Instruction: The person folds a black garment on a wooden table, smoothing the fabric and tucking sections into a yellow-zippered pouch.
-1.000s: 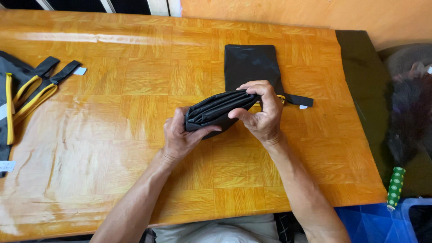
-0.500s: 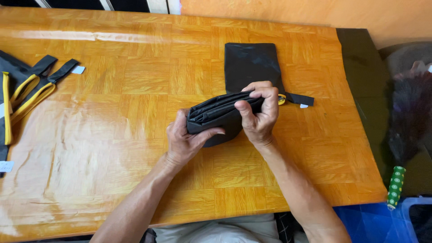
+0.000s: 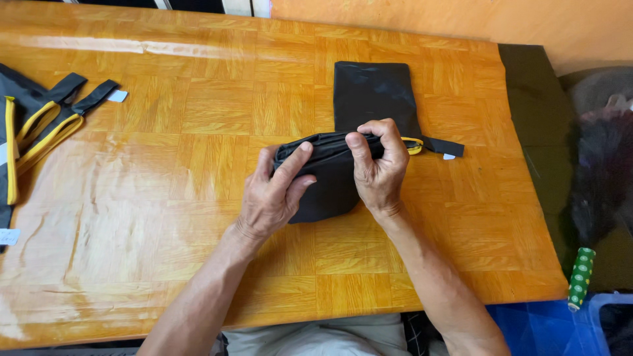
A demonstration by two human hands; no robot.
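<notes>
Wide orange wooden table (image 3: 165,198) fills the frame. At its centre, a folded black bag (image 3: 330,181): left hand (image 3: 270,198) clamps its left end, fingers pressed together; right hand (image 3: 379,168) pinches the top edge. Far left, a black-and-yellow bag (image 3: 33,125).

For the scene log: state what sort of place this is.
Probably a home or small workshop where bags get folded, though that is uncertain. A glossy wooden table holds a folded black fabric bag gripped in both hands, with another black-and-yellow strapped bag nearby and a blue plastic bin below.
</notes>
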